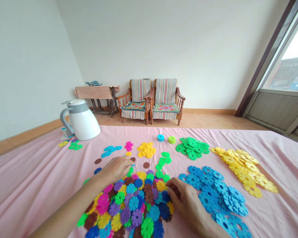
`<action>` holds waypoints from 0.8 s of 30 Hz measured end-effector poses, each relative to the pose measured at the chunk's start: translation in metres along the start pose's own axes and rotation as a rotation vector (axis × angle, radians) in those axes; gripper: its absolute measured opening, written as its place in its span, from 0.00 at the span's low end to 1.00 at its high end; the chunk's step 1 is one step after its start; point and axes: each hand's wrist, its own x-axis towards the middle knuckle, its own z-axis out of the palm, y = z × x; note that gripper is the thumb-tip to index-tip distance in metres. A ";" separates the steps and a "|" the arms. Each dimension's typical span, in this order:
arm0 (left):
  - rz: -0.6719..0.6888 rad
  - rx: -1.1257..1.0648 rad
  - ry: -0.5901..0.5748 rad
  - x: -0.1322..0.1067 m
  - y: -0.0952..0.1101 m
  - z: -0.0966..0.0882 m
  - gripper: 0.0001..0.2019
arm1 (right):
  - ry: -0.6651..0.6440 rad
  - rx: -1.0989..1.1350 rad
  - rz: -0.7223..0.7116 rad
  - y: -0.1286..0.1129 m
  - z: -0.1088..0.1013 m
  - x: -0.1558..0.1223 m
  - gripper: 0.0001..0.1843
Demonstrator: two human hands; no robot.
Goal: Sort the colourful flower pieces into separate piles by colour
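A mixed heap of plastic snowflake building discs (125, 215) in many colours lies right in front of me on the pink cloth. My left hand (118, 168) is over the far side of this heap, fingers drawn together, with a brown disc (132, 159) by the fingertips and a bit of blue just below. What it grips, if anything, is unclear. At the heap's right edge is my right hand (182, 196), its fingers curled against the discs there; the fingertips are partly hidden. Close by on its right spreads a pile of blue discs (213, 188).
Single-colour piles stand farther off: green discs (192, 147), large yellow discs (245, 165) and small yellow discs (146, 150). Two short stacks, a blue stack (160, 138) and a lime stack (172, 139), sit at the back. A white jug (85, 122) stands back left.
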 end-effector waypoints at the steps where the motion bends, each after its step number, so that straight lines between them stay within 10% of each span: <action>1: -0.005 0.011 0.033 0.000 -0.001 0.001 0.11 | -0.002 0.005 0.000 0.000 0.000 0.000 0.08; 15: -0.529 0.068 0.347 -0.015 -0.090 -0.021 0.17 | -0.007 -0.008 0.002 0.002 0.001 0.001 0.08; 18: -0.506 0.014 0.322 -0.023 -0.078 -0.023 0.15 | -0.004 -0.006 0.003 0.003 0.001 0.001 0.08; 24: -0.207 -0.259 -0.098 -0.050 -0.012 -0.033 0.12 | -0.004 -0.012 0.007 0.003 0.002 0.001 0.08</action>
